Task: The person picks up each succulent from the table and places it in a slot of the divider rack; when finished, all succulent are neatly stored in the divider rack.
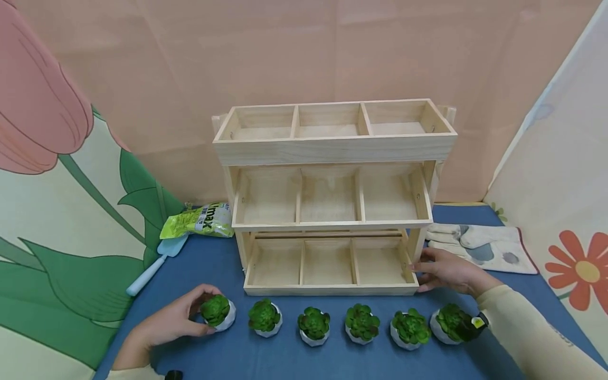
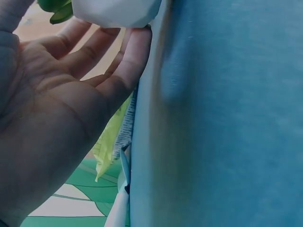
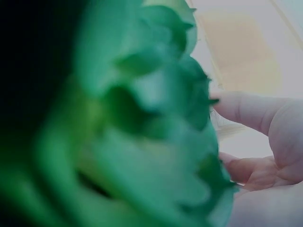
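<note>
In the head view my left hand [image 1: 178, 315] holds the leftmost potted succulent [image 1: 216, 311], thumb and fingers about its white faceted pot. The left wrist view shows fingertips against the base of the white pot [image 2: 116, 12]; its top is cut off. My right hand [image 1: 448, 272] grips the right side of the lowest tray of a three-tier wooden shelf [image 1: 332, 150]. Several more potted succulents [image 1: 313, 324] stand in a row before the shelf. The rightmost succulent [image 1: 453, 323] sits under my right wrist, and its leaves [image 3: 156, 123] fill much of the right wrist view.
Left of the shelf lie a green-and-white bag [image 1: 199, 220] and a light-blue trowel [image 1: 157, 264]. White gloves [image 1: 484, 247] lie to its right. A blue cloth [image 1: 204, 359] covers the table. Printed walls rise at the back and both sides.
</note>
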